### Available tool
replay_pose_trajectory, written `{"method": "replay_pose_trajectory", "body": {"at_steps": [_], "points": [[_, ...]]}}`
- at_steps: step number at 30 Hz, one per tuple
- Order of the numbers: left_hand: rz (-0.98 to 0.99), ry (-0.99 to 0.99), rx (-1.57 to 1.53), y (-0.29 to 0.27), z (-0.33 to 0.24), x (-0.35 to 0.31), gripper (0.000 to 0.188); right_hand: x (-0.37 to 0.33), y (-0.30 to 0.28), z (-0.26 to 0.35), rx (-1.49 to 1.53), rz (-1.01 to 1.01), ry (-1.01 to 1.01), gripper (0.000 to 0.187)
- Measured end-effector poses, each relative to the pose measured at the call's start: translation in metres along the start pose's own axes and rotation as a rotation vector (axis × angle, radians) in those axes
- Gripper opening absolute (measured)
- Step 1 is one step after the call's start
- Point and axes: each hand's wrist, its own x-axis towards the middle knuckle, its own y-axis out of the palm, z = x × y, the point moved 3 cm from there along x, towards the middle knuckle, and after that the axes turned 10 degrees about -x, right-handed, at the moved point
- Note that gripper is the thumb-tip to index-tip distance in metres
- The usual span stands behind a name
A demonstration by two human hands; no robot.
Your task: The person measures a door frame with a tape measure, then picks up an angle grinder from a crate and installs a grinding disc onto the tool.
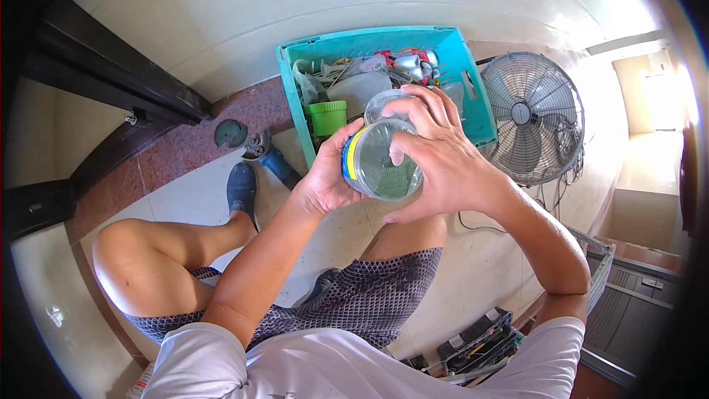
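Note:
My left hand (336,174) grips a clear round plastic jar (380,166) with a blue and yellow label, its top facing up at me. Something green with a fine mesh look shows through the jar. Above it, the upper fingers of my right hand (450,151) curl over a clear round lid (378,106). One finger of that hand reaches over the jar's top, and its thumb is near the jar's lower right side. Whether that finger touches the contents, I cannot tell.
Beyond my hands stands a turquoise crate (299,129) with a green tub (326,117), cans and loose items. A black fan (528,118) is at its right. An angle grinder (275,162) and a dark green disc (230,133) lie left. A toolbox (480,343) sits lower right.

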Motion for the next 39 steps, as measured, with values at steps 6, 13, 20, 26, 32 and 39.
{"method": "replay_pose_trajectory", "body": {"at_steps": [6,13,20,26,32,39], "points": [[-0.040,0.014,0.016,-0.005,-0.002,0.002,0.057,0.002,0.000,-0.002,-0.040,0.053,0.016,0.063],[-0.016,-0.026,0.040,0.003,0.006,0.002,0.062,0.006,-0.005,-0.024,0.104,0.138,-0.041,0.052],[0.014,-0.008,0.009,0.000,0.007,0.002,0.062,0.005,-0.016,-0.009,0.036,0.091,-0.041,0.047],[0.014,-0.006,0.001,-0.010,0.008,0.006,0.061,0.002,-0.015,-0.014,0.021,0.046,-0.085,0.041],[0.001,0.051,-0.012,-0.006,0.009,0.007,0.066,0.003,-0.008,0.002,-0.462,-0.028,-0.213,0.025],[-0.023,0.053,-0.076,0.001,0.002,0.006,0.069,-0.008,-0.001,0.040,-0.584,-0.145,-0.225,0.014]]}}
